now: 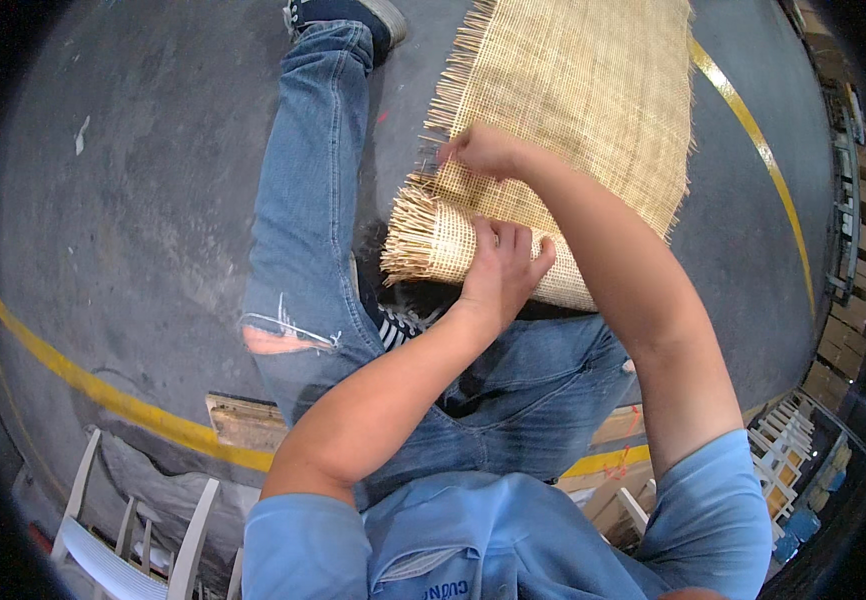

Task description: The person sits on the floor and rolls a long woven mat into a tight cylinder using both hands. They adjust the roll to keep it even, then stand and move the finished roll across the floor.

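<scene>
Lower L of frame: white-framed chair (193, 535) w/ pale seat; yellow floor line (103, 395) curving past it to a rough light-wood plank (243, 420). L of centre, outstretched leg in ripped blue jeans (303, 190), close beside the weave.

Centre to upper R: pale straw-coloured woven cane sheet (583, 90), fine open mesh, frayed strands along both long sides. Near end is wound into a thick roll (453, 245), strand ends bristling at its L, lying btwn the legs.

R hand (488, 152) at sheet's L edge, just above roll: fingers bent, blurry; can't tell if it has a strand. L hand (503, 262) on top of roll, part open, fingers spread & curved over it; grip firmness unclear. R forearm crosses over the sheet, hiding some of sheet & roll.

Far R: 2nd yellow line (753, 130), brown boxy stacks (843, 340) (contents can't tell), white slatted pcs (783, 440) lower R.
</scene>
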Demonstrator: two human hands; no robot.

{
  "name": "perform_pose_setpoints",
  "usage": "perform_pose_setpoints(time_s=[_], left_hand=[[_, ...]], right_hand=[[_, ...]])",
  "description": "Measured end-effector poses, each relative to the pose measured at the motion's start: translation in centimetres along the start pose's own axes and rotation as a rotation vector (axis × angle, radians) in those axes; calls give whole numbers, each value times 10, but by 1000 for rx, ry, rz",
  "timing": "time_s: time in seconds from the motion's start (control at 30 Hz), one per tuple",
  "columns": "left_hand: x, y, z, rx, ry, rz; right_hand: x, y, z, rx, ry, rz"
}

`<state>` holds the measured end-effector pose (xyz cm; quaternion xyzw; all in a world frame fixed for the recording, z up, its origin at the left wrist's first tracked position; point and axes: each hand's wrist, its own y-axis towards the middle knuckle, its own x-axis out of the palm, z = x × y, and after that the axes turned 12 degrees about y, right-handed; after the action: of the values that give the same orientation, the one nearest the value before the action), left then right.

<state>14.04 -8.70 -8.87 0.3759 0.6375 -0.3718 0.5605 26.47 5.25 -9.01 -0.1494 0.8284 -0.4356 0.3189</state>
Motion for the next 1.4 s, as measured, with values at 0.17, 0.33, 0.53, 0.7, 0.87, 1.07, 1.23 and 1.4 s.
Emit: perform_pose_setpoints(time_s=[0.17,0.33,0.53,0.7,0.87,1.07,1.23,1.4], left_hand=[[-2,2,3,45,15,-20],[-1,1,2,45,18,-25],[3,0,1,28,-21,-38],[1,2,4,28,21,-3],[5,3,2,16,-2,7],[0,3,1,29,13,-27],[-1,0,-3,21,5,-12],[-13,3,-3,72,10,-75]], right_hand=[[-4,19,20,-211,-110,323],[7,22,18,-172,-135,73],[3,13,12,-188,-176,204],[0,15,17,-107,-211,288],[-2,14,12,-281,-111,71],[-2,14,7,-171,-119,480],[-5,5,-1,179,-244,-206],[-20,18,-3,-562,368,281]])
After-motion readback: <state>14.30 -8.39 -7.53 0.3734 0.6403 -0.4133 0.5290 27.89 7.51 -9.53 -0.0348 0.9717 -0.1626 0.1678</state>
